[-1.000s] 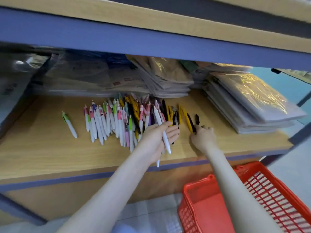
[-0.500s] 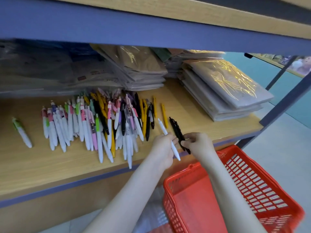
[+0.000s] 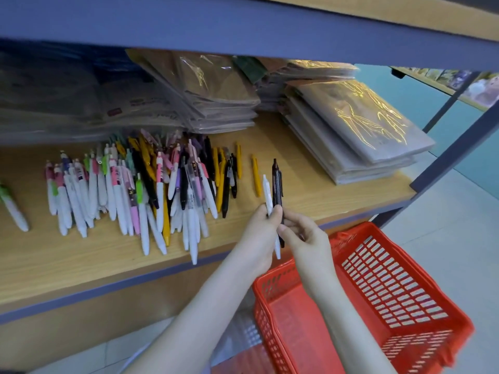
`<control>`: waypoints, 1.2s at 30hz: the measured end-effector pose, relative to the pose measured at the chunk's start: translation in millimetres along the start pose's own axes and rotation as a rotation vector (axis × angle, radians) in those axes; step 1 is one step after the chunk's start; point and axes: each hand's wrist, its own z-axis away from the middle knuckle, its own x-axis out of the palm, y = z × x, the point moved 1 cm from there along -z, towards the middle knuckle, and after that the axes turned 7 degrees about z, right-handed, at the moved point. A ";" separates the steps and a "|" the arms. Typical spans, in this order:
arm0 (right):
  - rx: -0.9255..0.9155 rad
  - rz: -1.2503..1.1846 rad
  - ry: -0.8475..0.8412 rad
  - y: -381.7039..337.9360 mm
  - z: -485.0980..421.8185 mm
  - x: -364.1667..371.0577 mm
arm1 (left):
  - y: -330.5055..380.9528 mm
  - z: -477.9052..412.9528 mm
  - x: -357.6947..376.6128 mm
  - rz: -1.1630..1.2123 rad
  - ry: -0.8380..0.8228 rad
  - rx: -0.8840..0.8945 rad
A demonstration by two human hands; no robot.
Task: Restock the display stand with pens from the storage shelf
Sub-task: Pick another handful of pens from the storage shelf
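A white pen (image 3: 267, 191) was pinched in the left hand (image 3: 258, 233) grip, a black pen (image 3: 277, 182) in the right hand (image 3: 306, 240) grip. Nothing was seen in the red basket (image 3: 399, 298); restocking was judged barely begun.

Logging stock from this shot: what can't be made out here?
Head view only:
- white pen and black pen: middles hidden by the left hand and right hand.
- green-topped pen: top cut off by the left edge.
- wrapped packs: print blurred, under glare.
- red basket: floor partly behind the right forearm.
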 end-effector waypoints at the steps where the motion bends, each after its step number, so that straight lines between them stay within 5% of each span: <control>1: -0.038 0.031 -0.022 -3.1 -0.1 -0.6 | -1.3 1.2 -3.7 -0.044 -0.004 0.038; 5: -0.206 0.121 -0.186 -17.8 -15.1 5.0 | 15.0 15.6 -27.0 -0.177 0.061 0.254; 8: -0.245 0.123 -0.114 -21.7 -47.5 24.2 | 37.3 27.4 -54.9 -0.133 0.112 0.377; 16: -0.208 0.923 -0.275 -14.5 -117.7 83.8 | 77.0 55.5 -90.1 0.079 0.068 0.192; 27: -0.182 0.749 -0.077 5.0 -102.4 20.8 | 46.4 32.2 -62.9 -0.067 0.058 0.100; 36: -0.153 0.892 -0.021 -0.5 -88.6 3.8 | 29.0 16.9 -37.1 0.217 0.079 0.054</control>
